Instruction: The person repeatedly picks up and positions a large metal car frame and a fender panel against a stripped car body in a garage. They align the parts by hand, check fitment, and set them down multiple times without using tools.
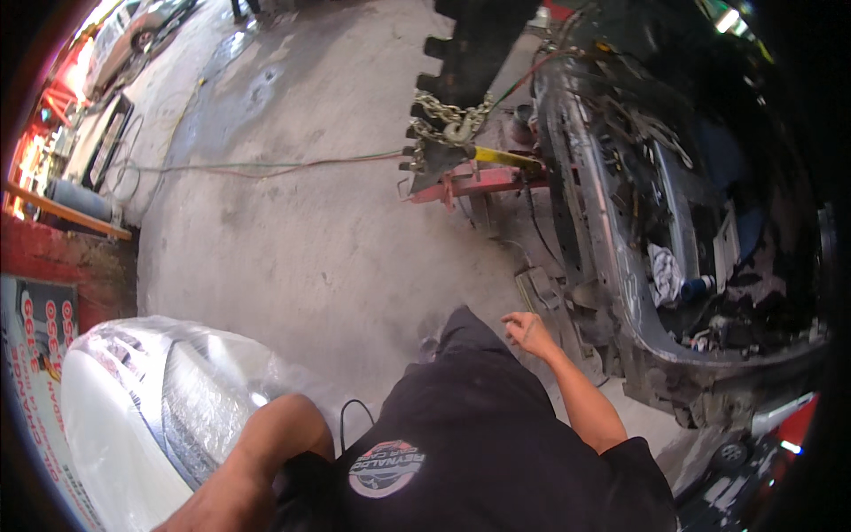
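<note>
- Person in a black printed shirt, seen from above; both forearms enter from the lower edge.
- Left hand (217,501): lies at the bottom edge, touching the large part wrapped in clear plastic film (151,408). The fingers are cut off by the frame, so I cannot tell whether they grip or merely rest. The forearm lies along the part's right side, probably to hold the bulky load against the body.
- Wrapped part: white and silver, rounded, likely a car body panel or lamp unit; it sits at the person's left, low in view, near a red board with lettering.
- Right hand (529,332): released, fingers loosely curled, holding nothing. It hangs free ahead of the body, close to the stripped vehicle shell (620,266) but apart from it.
- Vehicle shell: dark, opened up, wiring exposed, a white rag (665,270) and a small blue-capped bottle inside, evidently left within reach for work there.
- Pulling rig (470,173): red frame with a yellow bar, a chain (448,120) hooked across it toward the shell, apparently under tension for straightening.
- Floor: bare stained concrete (292,239); a thin hose (266,167) trails across it.
- Far left: grey gas cylinder (80,199), and a parked car (133,31) beyond.
</note>
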{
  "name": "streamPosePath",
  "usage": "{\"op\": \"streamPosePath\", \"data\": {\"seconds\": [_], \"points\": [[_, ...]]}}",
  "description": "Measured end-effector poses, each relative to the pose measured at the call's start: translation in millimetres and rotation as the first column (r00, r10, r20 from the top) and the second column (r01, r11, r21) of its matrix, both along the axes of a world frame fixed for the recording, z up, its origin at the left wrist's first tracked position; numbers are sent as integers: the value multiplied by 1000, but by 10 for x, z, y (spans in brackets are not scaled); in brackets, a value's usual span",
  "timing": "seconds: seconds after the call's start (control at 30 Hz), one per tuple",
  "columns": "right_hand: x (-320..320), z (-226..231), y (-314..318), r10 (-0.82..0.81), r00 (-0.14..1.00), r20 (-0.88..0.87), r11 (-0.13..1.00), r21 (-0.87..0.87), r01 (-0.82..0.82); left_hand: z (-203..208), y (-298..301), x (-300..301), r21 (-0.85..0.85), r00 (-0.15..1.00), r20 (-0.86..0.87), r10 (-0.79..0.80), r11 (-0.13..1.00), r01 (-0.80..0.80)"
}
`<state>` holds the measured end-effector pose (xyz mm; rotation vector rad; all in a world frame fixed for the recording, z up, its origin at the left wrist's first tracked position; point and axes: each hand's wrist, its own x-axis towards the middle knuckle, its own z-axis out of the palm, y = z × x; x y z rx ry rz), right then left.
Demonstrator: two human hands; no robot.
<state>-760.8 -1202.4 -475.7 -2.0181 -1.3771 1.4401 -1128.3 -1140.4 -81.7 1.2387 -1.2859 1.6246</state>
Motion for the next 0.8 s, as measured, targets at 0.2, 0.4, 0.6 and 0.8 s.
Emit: {"op": "streamPosePath", "data": {"seconds": [0.2, 0.4, 0.6, 0.8], "points": [[-173, -755, 1203, 90, 996, 2, 993, -81, -89, -13, 1089, -412, 46, 891, -1, 454, 890, -453], [-757, -802, 3122, 209, 978, 17, 978, 16, -209, 210, 2446, -681, 108, 847, -54, 529, 846, -522], [-1534, -410, 4939, 409, 888, 209, 847, 275, -455, 323, 3506, -1291, -52, 718, -438, 541, 782, -621], [-2215, -603, 6275, 369, 889, 271, 826, 344, -447, 154, 5166, -1737, -38, 801, -401, 445, 865, -500]]}}
